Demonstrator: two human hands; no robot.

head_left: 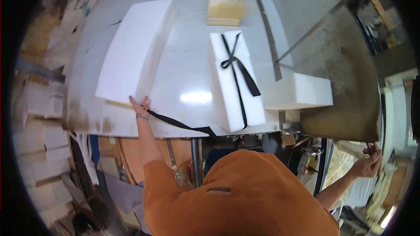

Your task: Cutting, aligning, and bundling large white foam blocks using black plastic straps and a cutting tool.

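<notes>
A long white foam block (pixel 131 48) lies at the left of the pale table. My left hand (pixel 140 105) is at its near end, with the thumb and some fingers against the block. A black strap (pixel 179 123) is held in that hand and trails right to the table's front edge. My right hand (pixel 368 162) is out at the far right, beside the table's right corner. Its fingers are half bent and apart, and no object shows in them. Near the middle, another white foam block (pixel 238 83) has a black strap (pixel 245 76) tied round it in a bow.
A smaller white foam block (pixel 308 91) stands at the right on the table (pixel 188 74). At the back is a white and yellow foam piece (pixel 227 6), slightly blurred. A dark rail (pixel 264 22) crosses the tabletop. White foam pieces (pixel 50 148) are stacked at the left.
</notes>
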